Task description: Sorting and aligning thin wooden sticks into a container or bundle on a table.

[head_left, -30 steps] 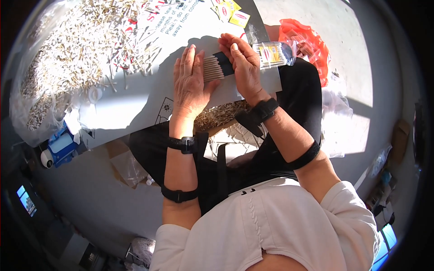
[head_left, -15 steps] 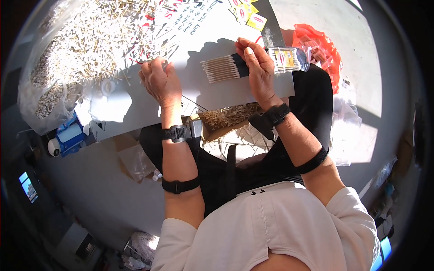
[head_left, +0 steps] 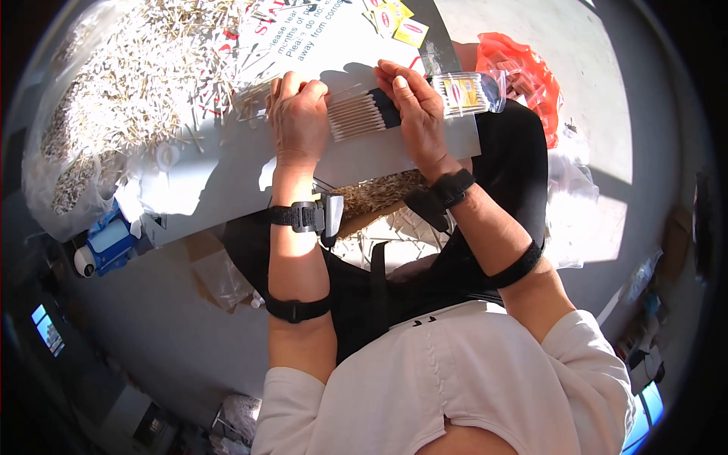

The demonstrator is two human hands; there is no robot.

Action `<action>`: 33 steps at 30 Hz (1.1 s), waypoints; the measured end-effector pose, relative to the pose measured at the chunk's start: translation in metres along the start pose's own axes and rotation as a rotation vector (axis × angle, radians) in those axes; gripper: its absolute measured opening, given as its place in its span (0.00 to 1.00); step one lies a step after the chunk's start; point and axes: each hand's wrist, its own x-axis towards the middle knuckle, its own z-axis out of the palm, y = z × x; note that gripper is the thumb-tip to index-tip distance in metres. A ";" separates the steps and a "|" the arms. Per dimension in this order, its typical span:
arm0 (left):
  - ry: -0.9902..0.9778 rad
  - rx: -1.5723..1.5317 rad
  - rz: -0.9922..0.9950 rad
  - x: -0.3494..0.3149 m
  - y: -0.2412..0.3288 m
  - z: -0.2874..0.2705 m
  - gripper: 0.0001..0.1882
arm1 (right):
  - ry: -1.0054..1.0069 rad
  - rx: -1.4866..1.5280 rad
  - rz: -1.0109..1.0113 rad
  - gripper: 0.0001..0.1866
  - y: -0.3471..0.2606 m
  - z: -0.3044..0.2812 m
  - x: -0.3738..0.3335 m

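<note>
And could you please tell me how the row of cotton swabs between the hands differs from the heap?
The row of cotton swabs lies side by side, while the heap of cotton swabs is a jumble. The row is small; the heap is far larger. The row lies in shade, whereas much of the heap is sunlit. Both consist of slim, pale sticks.

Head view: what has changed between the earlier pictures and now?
The left hand first lay flat against the row of swabs, went left to the loose pile, and is now back right beside the row, curled; whether it holds any swabs is unclear. The right hand stayed by the row's right end, and the clear pack beyond it stayed put.
</note>
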 end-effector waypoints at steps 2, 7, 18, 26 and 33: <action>0.019 -0.076 -0.018 -0.005 0.002 0.003 0.04 | -0.023 -0.039 -0.003 0.16 -0.001 0.000 0.000; 0.184 -0.501 -0.197 -0.019 0.020 0.015 0.15 | -0.059 -0.109 -0.023 0.18 0.005 0.005 0.003; 0.369 -1.158 -0.506 -0.026 0.032 0.027 0.24 | -0.015 -0.116 -0.061 0.18 0.013 0.015 0.001; 0.460 -1.350 -0.557 -0.029 0.039 0.022 0.23 | 0.016 -0.035 -0.023 0.18 0.011 0.014 -0.001; 0.338 -1.153 -0.504 -0.037 0.032 0.008 0.29 | 0.023 -0.076 -0.009 0.16 0.004 0.002 0.002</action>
